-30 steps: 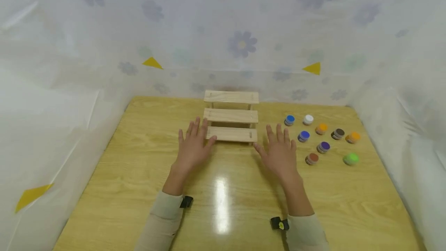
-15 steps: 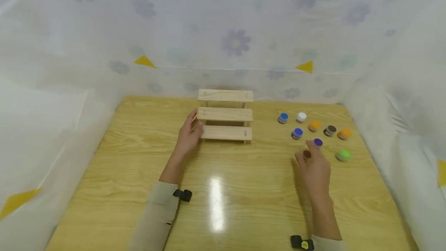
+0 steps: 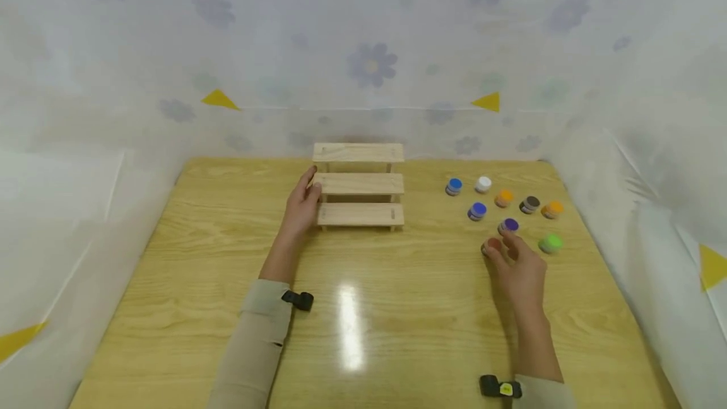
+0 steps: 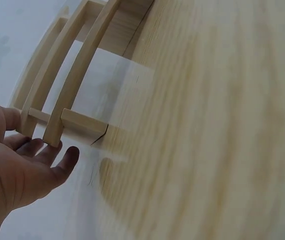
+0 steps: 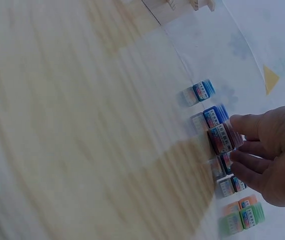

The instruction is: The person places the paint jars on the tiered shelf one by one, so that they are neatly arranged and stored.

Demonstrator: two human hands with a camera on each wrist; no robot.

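Note:
A three-tier wooden display stand (image 3: 359, 183) stands at the back of the table. My left hand (image 3: 301, 206) holds its left end, thumb by the middle shelf. In the left wrist view, that hand's fingers (image 4: 68, 161) curl at the shelf ends. At right, my right hand (image 3: 522, 273) has thumb and fingers around the reddish-brown lid of a small paint jar (image 5: 219, 139), which sits on the table. Just behind it is a purple-lidded jar (image 3: 509, 226), partly overlapped by the fingertips.
Around the right hand stand more small jars: blue (image 3: 454, 186), violet-blue (image 3: 478, 211), white (image 3: 483, 184), orange (image 3: 503, 198), black (image 3: 530, 204), and green (image 3: 550, 243). White flowered sheeting (image 3: 372, 65) rises behind the wood-grain table (image 3: 420, 308) and at both sides.
The right hand has moved right from beside the stand to the brown-lidded jar and closed around its lid. The left hand has shifted onto the stand's left end. The head view has shifted slightly.

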